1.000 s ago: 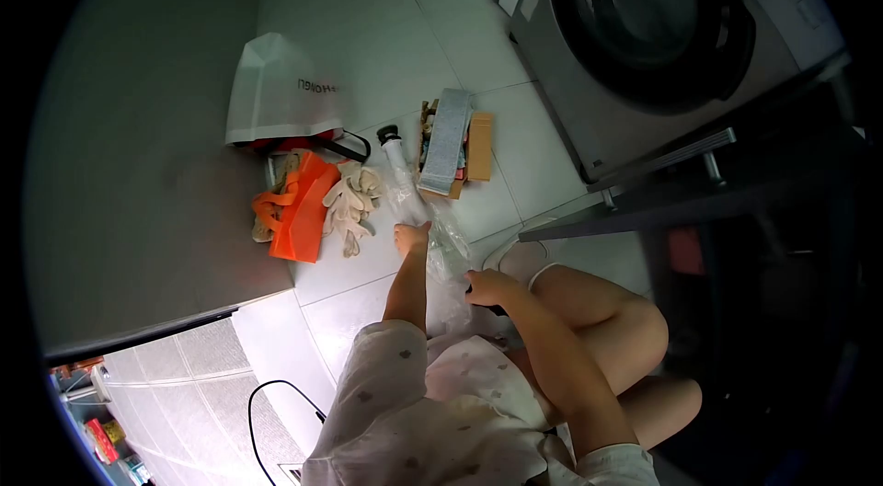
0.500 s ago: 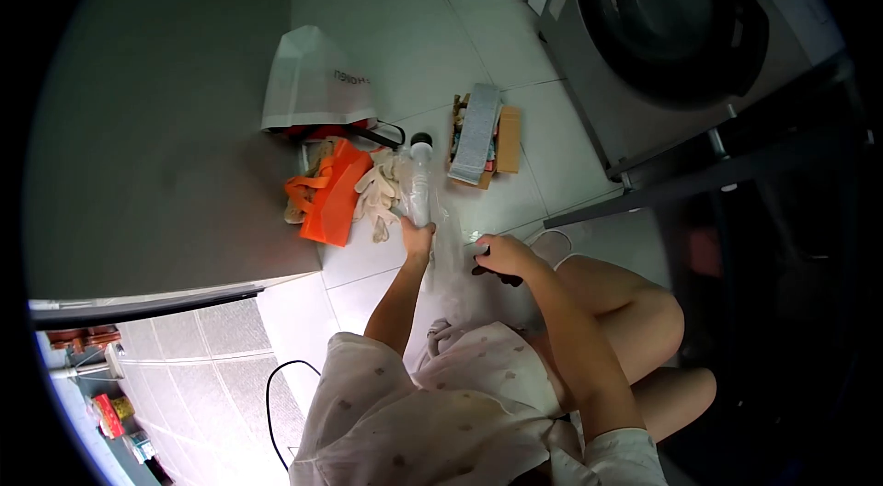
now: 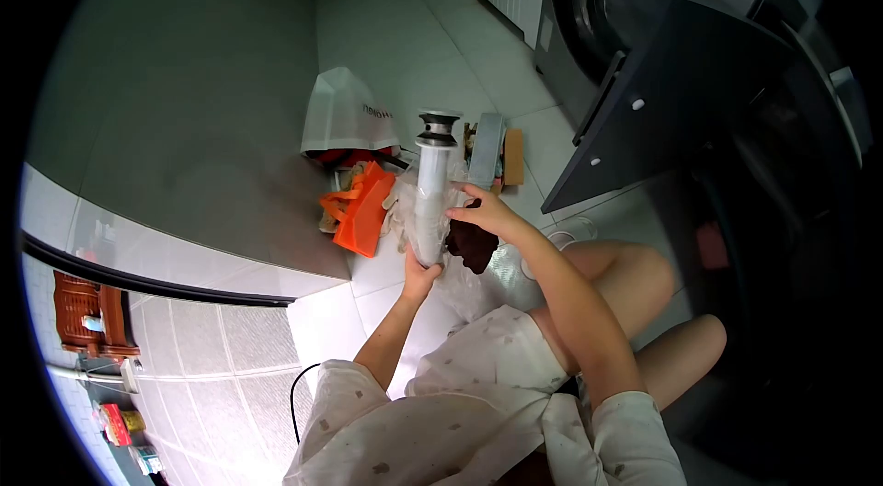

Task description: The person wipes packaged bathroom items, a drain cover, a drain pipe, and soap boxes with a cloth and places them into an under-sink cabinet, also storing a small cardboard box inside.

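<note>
A white plastic drain pipe (image 3: pixel 430 187) with a dark and silver flanged fitting (image 3: pixel 439 128) at its top stands nearly upright in clear plastic wrap. My left hand (image 3: pixel 422 273) is closed around its lower end. My right hand (image 3: pixel 483 210) is at the pipe's right side, with thumb and fingertips against the wrap. From under that palm hangs a crumpled dark brown piece, seemingly cloth (image 3: pixel 472 245); its exact kind is unclear. Just left of the pipe lie pale work gloves (image 3: pixel 397 217), mostly hidden, and an orange bag (image 3: pixel 364 210).
Behind the pipe lies an opened cardboard box (image 3: pixel 513 155) with a grey strip across it. A white bag (image 3: pixel 345 114) leans against the grey panel at left. At right, a dark cabinet door (image 3: pixel 671 104) stands in front of the washing machine (image 3: pixel 607 12).
The pipe has been lifted closer, showing its flanged top. My right hand has moved up against the pipe, bringing the dark brown piece along. The view has shifted slightly.
</note>
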The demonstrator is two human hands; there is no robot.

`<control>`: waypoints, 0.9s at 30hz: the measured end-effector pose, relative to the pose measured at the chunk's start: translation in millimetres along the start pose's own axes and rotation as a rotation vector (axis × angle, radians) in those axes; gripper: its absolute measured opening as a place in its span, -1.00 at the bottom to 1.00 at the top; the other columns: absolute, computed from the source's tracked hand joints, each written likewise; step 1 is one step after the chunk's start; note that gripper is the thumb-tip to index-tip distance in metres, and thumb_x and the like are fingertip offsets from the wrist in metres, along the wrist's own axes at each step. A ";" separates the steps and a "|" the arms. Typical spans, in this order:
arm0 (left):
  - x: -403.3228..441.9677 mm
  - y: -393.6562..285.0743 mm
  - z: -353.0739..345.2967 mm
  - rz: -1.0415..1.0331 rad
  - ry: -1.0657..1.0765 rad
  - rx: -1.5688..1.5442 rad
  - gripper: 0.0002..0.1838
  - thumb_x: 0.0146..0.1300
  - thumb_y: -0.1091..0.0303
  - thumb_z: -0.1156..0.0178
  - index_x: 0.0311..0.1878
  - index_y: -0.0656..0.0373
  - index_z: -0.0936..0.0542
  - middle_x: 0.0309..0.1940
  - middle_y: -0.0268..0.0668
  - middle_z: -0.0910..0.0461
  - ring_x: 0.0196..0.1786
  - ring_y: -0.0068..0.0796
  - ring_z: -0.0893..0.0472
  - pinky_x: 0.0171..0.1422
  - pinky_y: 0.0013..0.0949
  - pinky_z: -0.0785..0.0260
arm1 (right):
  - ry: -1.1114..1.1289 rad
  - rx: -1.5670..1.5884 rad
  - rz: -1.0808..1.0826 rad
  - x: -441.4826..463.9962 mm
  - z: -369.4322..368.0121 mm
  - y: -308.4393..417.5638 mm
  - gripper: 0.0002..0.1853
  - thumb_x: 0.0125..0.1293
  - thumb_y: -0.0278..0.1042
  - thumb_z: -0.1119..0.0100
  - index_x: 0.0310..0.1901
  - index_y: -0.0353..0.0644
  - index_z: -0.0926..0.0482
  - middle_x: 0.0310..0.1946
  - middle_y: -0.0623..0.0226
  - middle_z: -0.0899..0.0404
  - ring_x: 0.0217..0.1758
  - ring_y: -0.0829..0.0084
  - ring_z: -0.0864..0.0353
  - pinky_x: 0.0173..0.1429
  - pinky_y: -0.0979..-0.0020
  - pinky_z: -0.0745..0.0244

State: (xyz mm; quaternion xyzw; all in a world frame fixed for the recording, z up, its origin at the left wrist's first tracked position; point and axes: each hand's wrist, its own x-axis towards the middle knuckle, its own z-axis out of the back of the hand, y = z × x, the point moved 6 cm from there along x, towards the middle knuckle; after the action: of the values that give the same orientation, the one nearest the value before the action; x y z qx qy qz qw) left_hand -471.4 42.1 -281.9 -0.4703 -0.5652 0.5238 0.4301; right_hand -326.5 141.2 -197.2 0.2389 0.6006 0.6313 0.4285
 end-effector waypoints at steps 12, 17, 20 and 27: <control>15.2 -76.5 -39.9 -0.210 0.194 0.179 -0.32 -0.11 0.51 -0.23 0.14 0.21 -0.19 -0.01 -0.22 -0.36 0.01 -0.38 -0.39 0.09 -0.36 -0.25 | -0.179 0.028 0.378 -54.8 19.1 51.5 -0.78 -0.07 -0.45 -0.25 -0.37 -0.27 -0.44 -0.45 0.39 -0.48 -0.34 0.58 -0.43 -0.21 0.55 -0.34; 12.3 -107.7 -55.2 -0.471 0.189 0.341 -0.49 -0.01 0.45 -0.17 0.06 0.28 -0.31 0.02 -0.19 -0.33 0.08 -0.38 -0.32 0.16 -0.37 -0.16 | -0.268 0.032 0.433 -69.9 18.3 67.0 -0.74 -0.12 -0.43 -0.28 -0.37 -0.25 -0.44 -0.50 0.37 -0.48 -0.39 0.58 -0.43 -0.27 0.54 -0.36; 21.7 -101.9 -50.2 -0.319 0.112 0.420 -0.55 0.02 0.41 -0.15 0.02 0.30 -0.34 -0.05 -0.21 -0.39 -0.01 -0.36 -0.38 0.07 -0.37 -0.23 | -0.326 0.056 0.522 -75.0 23.0 73.2 -0.75 -0.09 -0.45 -0.29 -0.36 -0.25 -0.45 -0.48 0.38 -0.50 -0.36 0.59 -0.45 -0.23 0.56 -0.35; 30.5 -71.8 -31.8 -0.143 0.146 0.075 -0.39 -0.04 0.42 -0.19 0.14 0.27 -0.25 0.07 -0.20 -0.34 0.08 -0.35 -0.36 0.17 -0.35 -0.17 | -0.351 0.420 0.581 -86.4 51.2 92.6 -0.95 0.08 -0.53 -0.14 -0.42 -0.31 -0.56 -0.40 0.39 -0.52 -0.28 0.59 -0.46 -0.13 0.57 -0.32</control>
State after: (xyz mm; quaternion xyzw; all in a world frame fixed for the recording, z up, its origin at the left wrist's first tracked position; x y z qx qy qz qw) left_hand -451.7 77.4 -208.0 -0.4492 -0.5447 0.4769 0.5236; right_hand -263.4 106.2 -81.2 0.5856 0.5416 0.5393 0.2700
